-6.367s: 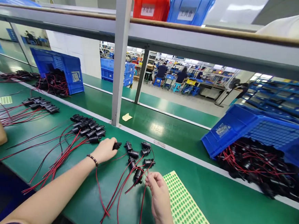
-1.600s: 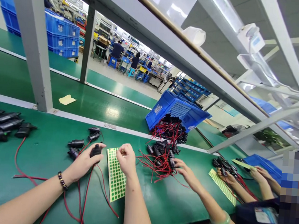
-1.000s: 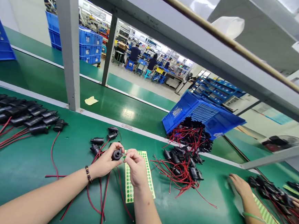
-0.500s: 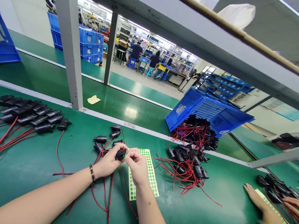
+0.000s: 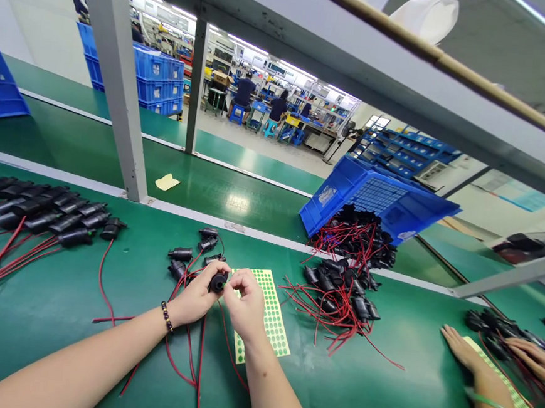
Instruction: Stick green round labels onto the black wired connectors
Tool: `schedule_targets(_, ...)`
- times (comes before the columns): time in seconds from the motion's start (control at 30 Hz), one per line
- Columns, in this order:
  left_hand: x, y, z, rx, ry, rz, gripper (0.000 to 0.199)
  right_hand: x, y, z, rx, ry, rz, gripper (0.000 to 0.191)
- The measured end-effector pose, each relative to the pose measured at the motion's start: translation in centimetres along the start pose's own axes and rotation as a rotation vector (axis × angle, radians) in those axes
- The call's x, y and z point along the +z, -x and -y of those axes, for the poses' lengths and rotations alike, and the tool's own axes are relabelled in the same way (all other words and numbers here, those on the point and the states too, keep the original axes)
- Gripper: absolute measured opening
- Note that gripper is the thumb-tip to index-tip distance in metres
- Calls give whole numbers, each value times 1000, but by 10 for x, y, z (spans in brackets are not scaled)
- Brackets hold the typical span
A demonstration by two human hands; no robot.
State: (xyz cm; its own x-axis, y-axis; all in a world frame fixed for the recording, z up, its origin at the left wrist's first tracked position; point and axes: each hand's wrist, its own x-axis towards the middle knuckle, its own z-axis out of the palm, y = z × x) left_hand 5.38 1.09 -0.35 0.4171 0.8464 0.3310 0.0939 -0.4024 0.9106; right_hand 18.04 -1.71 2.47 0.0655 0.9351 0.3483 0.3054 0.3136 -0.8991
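Note:
My left hand [image 5: 195, 298] grips a small black cylindrical connector [image 5: 218, 281] with red and black wires trailing toward me. My right hand [image 5: 247, 302] pinches at the connector's end with thumb and fingertips; whether a green dot is between them I cannot tell. Under my right hand lies a sheet of green round stickers [image 5: 267, 313]. A few loose black connectors [image 5: 181, 254] lie just beyond my left hand.
A row of finished connectors [image 5: 45, 211] with red wires lies at the left. A tipped blue crate [image 5: 376, 199] spills a pile of wired connectors [image 5: 341, 285] at the right. A co-worker's hands [image 5: 463, 351] rest at the far right. A grey post [image 5: 116, 91] stands behind.
My hands have come together on the connector over the sticker sheet, my right fingers pressing closer to its end. The co-worker's hand at the right has shifted slightly.

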Motion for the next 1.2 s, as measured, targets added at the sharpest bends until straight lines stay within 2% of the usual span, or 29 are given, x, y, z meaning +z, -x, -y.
schedule_targets(0.43, 0, 1, -4, 4, -1, 32, 32, 1, 1, 1, 2, 30, 15, 13)
schedule_targets(0.5, 0, 0, -5, 17, -21, 53, 33, 0, 0, -2, 91, -28, 41, 12)
schedule_targets(0.63, -3, -2, -7, 69, -69, 133, 35, -2, -4, -11, 355, -337, 159, 22)
schedule_targets(0.7, -4, -3, -7, 79, -64, 163, 35, -2, -5, -14, 405, -417, 164, 25)
schedule_targets(0.8, -4, -3, -8, 26, 8, 161, 32, -1, -7, -15, 429, -473, 115, 20)
schedule_targets(0.9, -4, -3, -9, -42, 111, 145, 25, -2, -8, -13, 477, -592, 180, 11)
schedule_targets(0.97, -4, -3, -10, -52, 139, 140, 23, -3, -8, -11, 477, -628, 218, 12)
schedule_targets(1.07, -4, -3, -9, -34, 110, 120, 25, -3, -8, -10, 434, -599, 199, 20)
schedule_targets(1.2, -3, -3, -10, 20, 4, 101, 37, 1, -6, -15, 421, -522, 181, 20)
